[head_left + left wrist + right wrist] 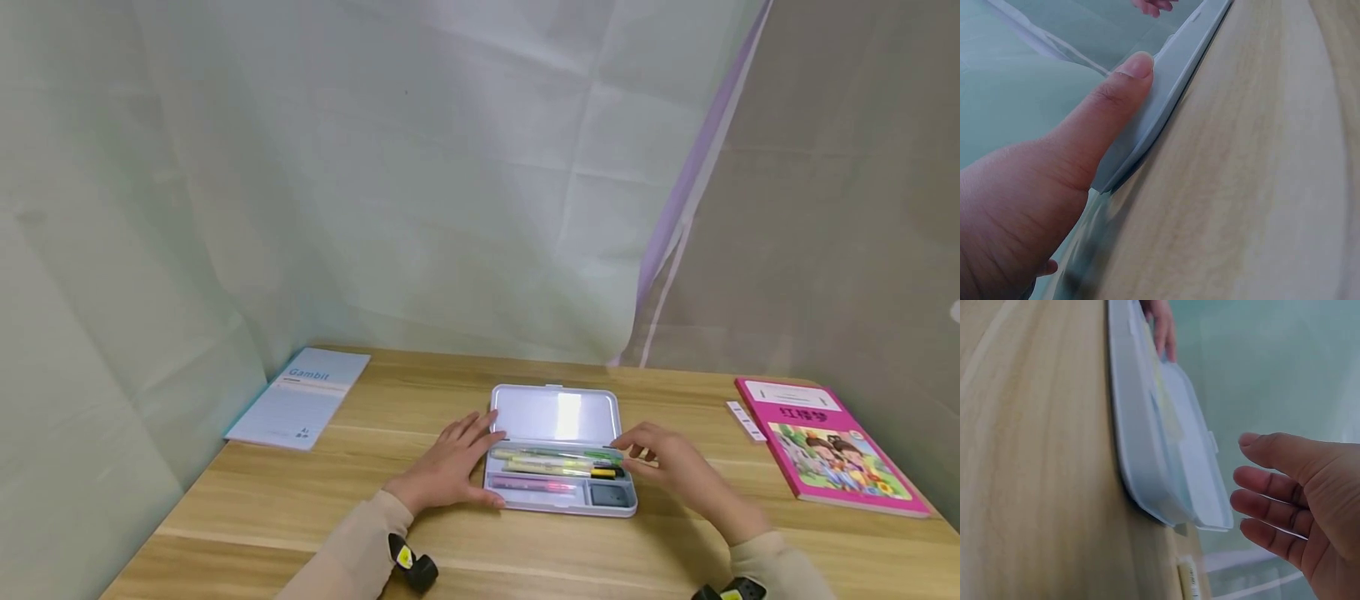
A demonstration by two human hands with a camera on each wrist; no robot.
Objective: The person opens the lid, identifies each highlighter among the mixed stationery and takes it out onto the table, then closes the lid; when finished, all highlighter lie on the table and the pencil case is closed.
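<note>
A: Looking over the lower centre of the head view, found what?

B: Found a white pencil case [555,509] lying open on the wooden table [262,504], with its lid [525,414] folded back towards the top of the frame. Saw several pens [547,463], green and yellow, side by side in the upper compartment. Noted also a pink pen [534,484] at lower left inside, and a dark block [610,496] at lower right.

A: Saw the left hand [447,464] where?

B: Saw it at the case's left end, with fingers spread and nearly straight, gripping nothing. In the left wrist view, saw the thumb extended against the near edge.

A: And the right hand [681,468]? Placed it where?

B: Placed it at the case's right end, with fingers loosely bent and clasping nothing visible. Could not tell whether touching the rim.

A: Logged anything towards the sides?

B: Logged a pale notebook [303,404] marked "Gambit" at left, a pink book [836,450] at lower right, and a small white strip [746,421] just left of that.
</note>
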